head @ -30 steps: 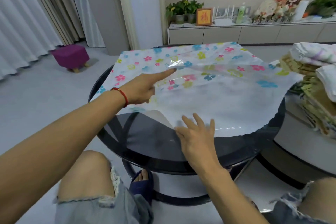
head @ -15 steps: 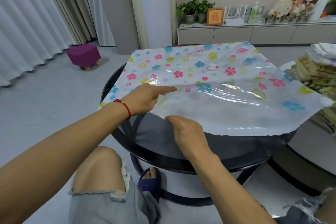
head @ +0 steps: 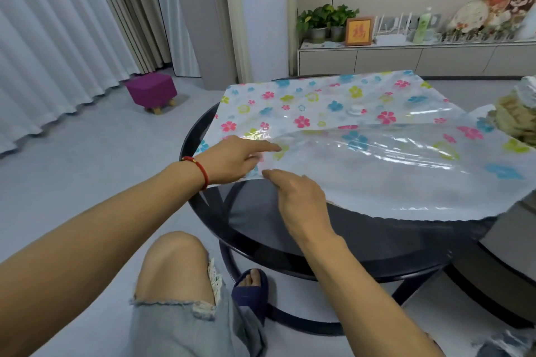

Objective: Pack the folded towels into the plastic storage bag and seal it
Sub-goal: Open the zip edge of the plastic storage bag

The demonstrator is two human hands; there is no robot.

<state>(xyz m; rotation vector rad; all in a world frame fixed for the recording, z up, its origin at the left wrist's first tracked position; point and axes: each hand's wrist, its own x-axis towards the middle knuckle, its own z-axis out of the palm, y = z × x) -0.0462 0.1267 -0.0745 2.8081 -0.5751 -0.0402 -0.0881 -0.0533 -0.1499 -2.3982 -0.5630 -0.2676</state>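
Your left hand (head: 232, 158) points flat on the plastic bag (head: 377, 153); your right hand (head: 298, 197) fingers pinch its near edge on the bench (head: 362, 238).

Soft even daylight; glare streaks the plastic bag (head: 377, 153).

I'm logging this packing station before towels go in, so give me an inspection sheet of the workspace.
Surface: round dark glass table, near part bare.
Job's things: flowered plastic storage bag spread flat, near layer lifted; folded towels stacked at the right edge, outside it.
Clutter: nothing seen.
Grippers: left hand pressing the bag, forefinger out; right hand at the bag's near edge.
Cables: nothing seen.
Surroundings: purple stool, curtains, potted plants on a low cabinet.
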